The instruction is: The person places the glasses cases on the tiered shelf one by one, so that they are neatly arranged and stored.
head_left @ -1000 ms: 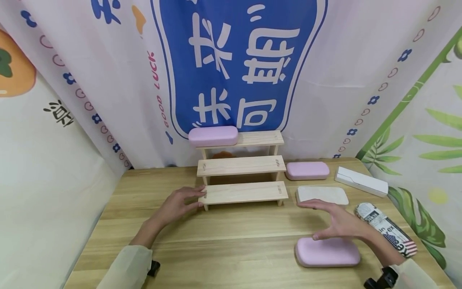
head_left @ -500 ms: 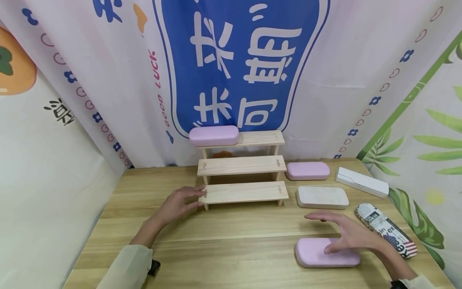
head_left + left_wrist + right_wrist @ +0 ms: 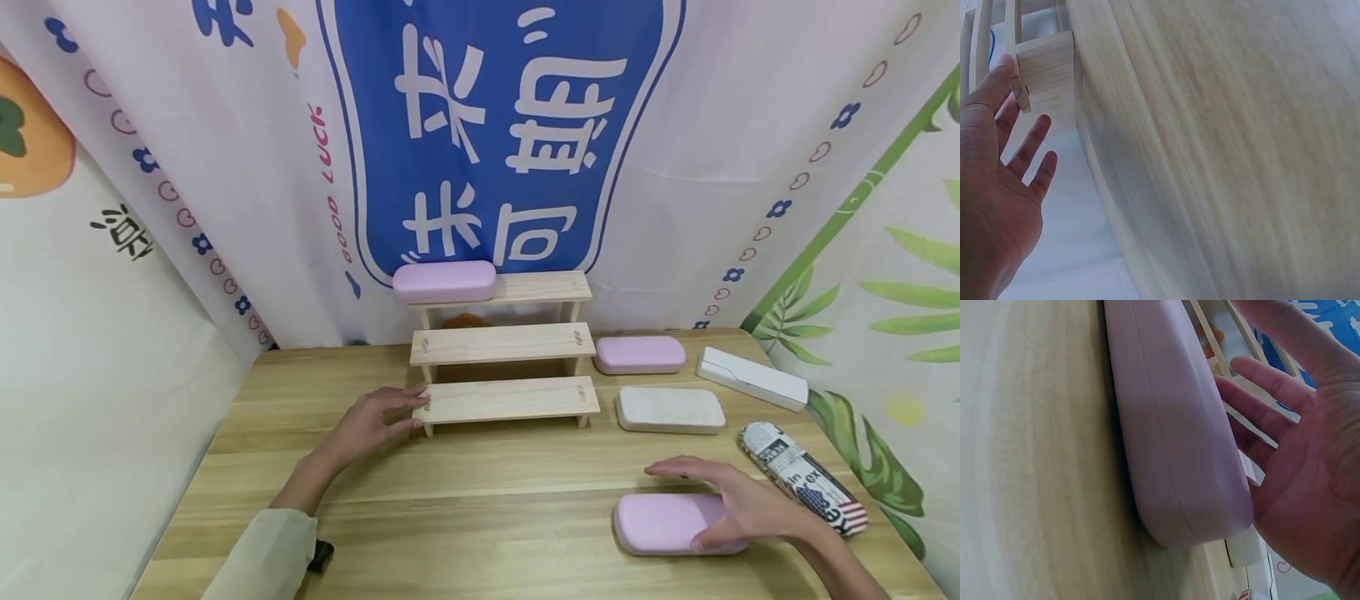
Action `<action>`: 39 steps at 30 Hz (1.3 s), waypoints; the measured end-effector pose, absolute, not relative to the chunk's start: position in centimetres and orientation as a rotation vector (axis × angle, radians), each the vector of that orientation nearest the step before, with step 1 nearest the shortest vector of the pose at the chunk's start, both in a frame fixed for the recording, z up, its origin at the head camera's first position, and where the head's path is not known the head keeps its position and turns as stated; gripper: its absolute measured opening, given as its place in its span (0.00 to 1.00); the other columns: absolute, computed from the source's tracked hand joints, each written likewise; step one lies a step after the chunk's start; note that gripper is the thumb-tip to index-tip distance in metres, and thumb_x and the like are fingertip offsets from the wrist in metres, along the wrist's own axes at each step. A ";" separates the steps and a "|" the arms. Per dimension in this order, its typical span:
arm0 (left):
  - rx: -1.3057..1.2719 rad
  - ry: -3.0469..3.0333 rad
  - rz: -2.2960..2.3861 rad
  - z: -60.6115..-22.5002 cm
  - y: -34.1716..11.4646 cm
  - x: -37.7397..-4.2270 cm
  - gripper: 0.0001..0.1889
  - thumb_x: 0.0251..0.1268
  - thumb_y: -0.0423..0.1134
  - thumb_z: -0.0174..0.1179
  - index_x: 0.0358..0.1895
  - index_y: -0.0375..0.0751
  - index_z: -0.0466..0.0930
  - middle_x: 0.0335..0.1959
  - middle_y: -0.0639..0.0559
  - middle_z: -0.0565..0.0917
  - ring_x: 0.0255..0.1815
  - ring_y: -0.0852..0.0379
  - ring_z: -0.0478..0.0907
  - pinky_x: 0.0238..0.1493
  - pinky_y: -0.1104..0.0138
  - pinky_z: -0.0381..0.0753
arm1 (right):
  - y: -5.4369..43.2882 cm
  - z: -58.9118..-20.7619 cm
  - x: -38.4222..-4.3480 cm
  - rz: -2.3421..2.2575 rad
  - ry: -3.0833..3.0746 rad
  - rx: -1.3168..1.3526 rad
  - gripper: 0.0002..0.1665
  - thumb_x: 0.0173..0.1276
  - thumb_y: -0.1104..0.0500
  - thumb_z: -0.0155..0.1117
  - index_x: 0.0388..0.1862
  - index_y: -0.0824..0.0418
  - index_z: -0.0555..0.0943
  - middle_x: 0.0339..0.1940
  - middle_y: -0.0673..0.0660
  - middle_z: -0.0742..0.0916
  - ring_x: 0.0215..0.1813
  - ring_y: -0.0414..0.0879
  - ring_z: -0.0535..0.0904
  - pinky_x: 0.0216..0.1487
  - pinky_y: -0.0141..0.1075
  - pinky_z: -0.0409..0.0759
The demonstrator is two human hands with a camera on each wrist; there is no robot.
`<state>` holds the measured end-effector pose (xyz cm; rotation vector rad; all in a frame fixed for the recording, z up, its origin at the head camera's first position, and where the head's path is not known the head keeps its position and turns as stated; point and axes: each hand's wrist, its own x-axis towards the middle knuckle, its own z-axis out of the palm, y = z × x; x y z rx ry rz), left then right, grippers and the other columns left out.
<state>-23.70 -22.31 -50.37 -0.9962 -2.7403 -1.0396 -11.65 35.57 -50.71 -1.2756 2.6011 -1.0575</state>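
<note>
A three-step wooden display stand (image 3: 510, 343) stands against the back curtain. My left hand (image 3: 375, 421) pinches the left end of its lowest step between thumb and forefinger, with the other fingers (image 3: 1032, 147) spread loosely below. A pink glasses case (image 3: 660, 523) lies on the table at the front right. Over it hovers my right hand (image 3: 750, 504), thumb and fingers apart; in the right wrist view the fingers (image 3: 1266, 378) stretch past the far side of the case. Another pink glasses case (image 3: 444, 282) sits on the left of the top step.
Right of the stand lie a smaller pink case (image 3: 639, 355), a whitish case (image 3: 670, 409), a long white box (image 3: 752, 378) and a newsprint-patterned case (image 3: 801, 477). Printed curtains (image 3: 675, 208) enclose the wooden table (image 3: 450, 517) at the back and sides.
My right hand has moved back toward the front and slightly right, from beside the whitish case to over the near pink case. My left hand stays at the stand.
</note>
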 end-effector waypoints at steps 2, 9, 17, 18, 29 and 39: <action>-0.994 -2.741 -1.042 -50.4 -22.3 -23.7 0.21 0.67 0.39 0.74 0.63 0.44 0.87 0.71 0.49 0.80 0.68 0.43 0.81 0.70 0.46 0.79 | 35.8 -50.8 -11.4 -1.030 2.607 -1.249 0.54 0.52 0.41 0.86 0.76 0.56 0.75 0.71 0.52 0.83 0.71 0.42 0.78 0.69 0.35 0.76; -0.967 -2.753 -1.036 -50.3 -22.2 -23.5 0.21 0.67 0.39 0.74 0.63 0.44 0.87 0.71 0.49 0.80 0.68 0.43 0.81 0.69 0.46 0.80 | 36.3 -51.2 -10.9 -1.064 2.590 -1.240 0.54 0.52 0.43 0.88 0.76 0.58 0.75 0.71 0.53 0.84 0.71 0.42 0.78 0.70 0.31 0.74; -0.998 -2.736 -1.027 -50.3 -22.4 -23.6 0.21 0.67 0.39 0.74 0.63 0.44 0.87 0.71 0.49 0.80 0.67 0.43 0.81 0.69 0.45 0.80 | 36.3 -51.4 -10.3 -1.135 2.547 -1.197 0.53 0.52 0.49 0.89 0.75 0.59 0.76 0.70 0.53 0.84 0.71 0.40 0.77 0.69 0.25 0.70; -0.996 -2.737 -1.026 -50.3 -22.4 -23.6 0.21 0.67 0.39 0.74 0.63 0.44 0.87 0.71 0.49 0.80 0.68 0.43 0.81 0.69 0.45 0.79 | 36.3 -51.4 -10.3 -1.140 2.545 -1.196 0.53 0.52 0.49 0.89 0.75 0.59 0.75 0.70 0.53 0.84 0.71 0.40 0.77 0.69 0.25 0.70; -0.986 -2.741 -1.033 -50.2 -22.2 -23.2 0.22 0.67 0.36 0.74 0.63 0.42 0.86 0.72 0.48 0.80 0.67 0.42 0.81 0.69 0.45 0.79 | 36.1 -51.8 -10.0 -1.146 2.604 -1.194 0.50 0.50 0.52 0.90 0.72 0.57 0.78 0.65 0.51 0.86 0.66 0.38 0.79 0.61 0.24 0.73; -1.008 -2.726 -1.046 -50.2 -22.4 -23.3 0.21 0.68 0.39 0.73 0.64 0.42 0.86 0.72 0.48 0.79 0.68 0.42 0.81 0.70 0.45 0.79 | 35.6 -51.8 -9.8 -1.142 2.643 -1.114 0.48 0.49 0.53 0.90 0.70 0.54 0.80 0.62 0.49 0.88 0.62 0.39 0.81 0.60 0.29 0.77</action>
